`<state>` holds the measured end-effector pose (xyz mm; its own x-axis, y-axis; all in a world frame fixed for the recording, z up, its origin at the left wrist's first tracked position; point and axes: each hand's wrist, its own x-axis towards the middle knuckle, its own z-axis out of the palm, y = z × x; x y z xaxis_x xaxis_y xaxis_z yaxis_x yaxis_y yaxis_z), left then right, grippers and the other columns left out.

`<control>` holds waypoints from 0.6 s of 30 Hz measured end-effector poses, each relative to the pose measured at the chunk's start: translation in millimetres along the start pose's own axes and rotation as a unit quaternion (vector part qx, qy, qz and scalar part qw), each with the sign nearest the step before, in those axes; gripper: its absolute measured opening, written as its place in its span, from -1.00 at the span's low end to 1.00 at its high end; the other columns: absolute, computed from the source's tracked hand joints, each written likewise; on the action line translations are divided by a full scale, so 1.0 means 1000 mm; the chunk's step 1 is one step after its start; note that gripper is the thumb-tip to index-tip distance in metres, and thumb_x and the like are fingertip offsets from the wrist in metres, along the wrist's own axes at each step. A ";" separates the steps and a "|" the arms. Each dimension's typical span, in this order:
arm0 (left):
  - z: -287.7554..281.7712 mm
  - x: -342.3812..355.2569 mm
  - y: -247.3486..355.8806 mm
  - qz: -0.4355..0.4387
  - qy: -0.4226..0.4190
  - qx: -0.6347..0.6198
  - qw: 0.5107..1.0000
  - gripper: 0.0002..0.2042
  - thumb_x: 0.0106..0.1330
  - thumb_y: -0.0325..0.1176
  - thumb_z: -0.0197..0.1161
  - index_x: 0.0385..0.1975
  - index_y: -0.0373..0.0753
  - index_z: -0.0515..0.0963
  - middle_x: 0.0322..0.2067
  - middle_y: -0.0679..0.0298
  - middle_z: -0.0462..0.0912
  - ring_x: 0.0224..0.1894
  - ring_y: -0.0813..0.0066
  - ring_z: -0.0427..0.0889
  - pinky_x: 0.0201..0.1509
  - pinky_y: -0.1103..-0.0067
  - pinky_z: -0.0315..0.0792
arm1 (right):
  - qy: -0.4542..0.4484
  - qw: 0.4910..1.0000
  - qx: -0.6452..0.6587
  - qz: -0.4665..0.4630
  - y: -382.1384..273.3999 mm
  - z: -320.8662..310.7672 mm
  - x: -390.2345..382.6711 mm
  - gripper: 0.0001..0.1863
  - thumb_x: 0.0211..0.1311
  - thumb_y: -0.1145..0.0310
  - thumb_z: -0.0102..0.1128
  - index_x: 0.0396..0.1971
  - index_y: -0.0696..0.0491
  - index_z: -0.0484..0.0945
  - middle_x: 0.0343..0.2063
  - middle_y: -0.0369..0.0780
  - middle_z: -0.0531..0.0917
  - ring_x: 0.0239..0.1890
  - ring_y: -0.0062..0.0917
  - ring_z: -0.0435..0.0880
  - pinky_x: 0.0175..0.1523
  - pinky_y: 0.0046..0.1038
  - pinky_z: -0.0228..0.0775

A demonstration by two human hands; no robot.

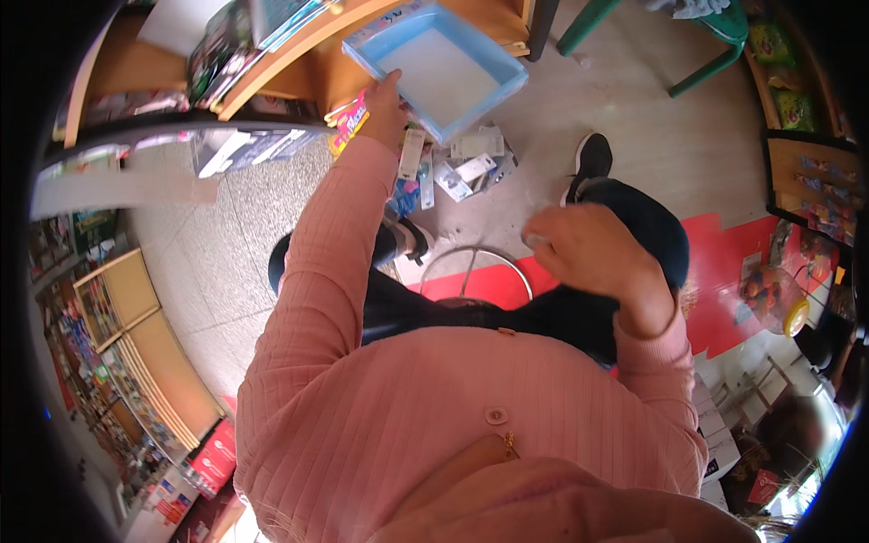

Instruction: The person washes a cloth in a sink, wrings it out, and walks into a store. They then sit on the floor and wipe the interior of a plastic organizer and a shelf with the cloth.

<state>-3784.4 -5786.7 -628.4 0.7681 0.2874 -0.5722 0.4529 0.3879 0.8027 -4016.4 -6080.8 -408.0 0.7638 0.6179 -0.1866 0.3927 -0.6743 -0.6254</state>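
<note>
A shallow blue tray (507,86) with a whitish bottom is tilted beside the wooden shelf. My left hand (387,110) reaches up to its near left corner and is closed on the rim, with one finger over the edge. A bright pink and yellow packet (349,122) lies right beside that hand; whether the hand touches it I cannot tell. My right hand (593,253) hovers over my right knee with its fingers curled in. A small greyish spot shows at its fingers, too blurred to name. Below the tray, several small white and blue packages (457,176) lie in a pile on the floor.
Wooden shelving (308,54) with books and packages stands at the far left. A green plastic stool (701,23) is at the far right. A round metal ring on legs (475,258) sits between my feet. A yellow-lidded jar (774,303) stands on the right.
</note>
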 end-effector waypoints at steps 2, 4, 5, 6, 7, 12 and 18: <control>0.029 0.030 0.006 0.006 0.039 0.043 0.998 -0.61 0.11 -0.39 0.34 -0.05 -0.28 0.46 -0.14 0.06 0.56 -0.22 0.10 0.60 -0.31 0.17 0.51 | 0.003 1.000 -0.022 0.014 0.001 -0.012 -0.007 -0.86 0.08 0.38 0.09 -0.36 0.07 0.54 -0.48 -0.17 0.56 -0.41 -0.28 0.57 -0.36 -0.28 0.39; 0.058 0.065 0.011 0.011 0.062 0.048 0.997 -0.66 0.13 -0.38 0.34 -0.10 -0.29 0.47 -0.15 0.06 0.57 -0.21 0.08 0.61 -0.28 0.14 0.52 | 0.031 0.997 0.053 0.038 0.002 -0.021 -0.017 -0.87 -0.01 0.37 0.11 -0.44 0.09 0.49 -0.48 -0.20 0.54 -0.37 -0.32 0.57 -0.31 -0.30 0.43; 0.071 0.086 0.012 0.011 0.065 0.033 0.997 -0.66 0.14 -0.37 0.33 -0.11 -0.30 0.47 -0.15 0.07 0.58 -0.20 0.07 0.61 -0.25 0.12 0.53 | 0.027 0.996 0.073 0.044 0.004 -0.025 -0.019 -0.86 -0.02 0.38 0.12 -0.43 0.08 0.48 -0.47 -0.22 0.54 -0.37 -0.34 0.57 -0.31 -0.33 0.43; 0.086 0.102 0.010 0.007 0.066 0.020 0.998 -0.67 0.15 -0.37 0.33 -0.11 -0.30 0.46 -0.15 0.07 0.58 -0.19 0.06 0.61 -0.23 0.11 0.53 | 0.024 0.994 0.094 0.054 0.006 -0.027 -0.021 -0.85 -0.02 0.39 0.14 -0.41 0.08 0.48 -0.46 -0.24 0.53 -0.37 -0.37 0.57 -0.31 -0.35 0.43; 0.108 0.094 0.017 -0.003 0.084 0.024 0.996 -0.68 0.17 -0.38 0.32 -0.12 -0.30 0.46 -0.14 0.09 0.58 -0.17 0.10 0.61 -0.15 0.14 0.54 | 0.018 0.991 0.115 0.061 0.010 -0.028 -0.021 -0.83 -0.03 0.40 0.15 -0.39 0.08 0.47 -0.45 -0.25 0.53 -0.37 -0.39 0.57 -0.31 -0.38 0.44; 0.128 0.168 0.021 0.102 0.102 0.097 0.985 -0.56 0.17 -0.20 0.35 -0.01 -0.25 0.44 -0.10 0.17 0.58 -0.14 0.23 0.61 -0.14 0.28 0.54 | 0.035 0.986 0.125 0.105 0.033 -0.034 -0.007 -0.85 -0.05 0.42 0.17 -0.41 0.08 0.48 -0.48 -0.28 0.50 -0.41 -0.50 0.55 -0.33 -0.50 0.43; 0.124 0.202 -0.012 0.120 0.058 0.382 0.914 -0.12 -0.04 -0.06 0.48 0.30 -0.11 0.16 0.17 0.19 0.38 0.16 0.27 0.38 0.14 0.22 0.34 | 0.038 0.992 0.097 0.069 0.045 -0.031 0.005 -0.84 -0.14 0.41 0.15 -0.46 0.08 0.48 -0.48 -0.30 0.48 -0.42 -0.59 0.53 -0.37 -0.61 0.38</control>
<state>-3578.0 -5842.1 -732.6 0.8540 0.3912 -0.3429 0.4956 -0.4114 0.7650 -3979.0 -6120.5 -412.9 0.8424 0.4884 -0.2276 0.1813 -0.6547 -0.7338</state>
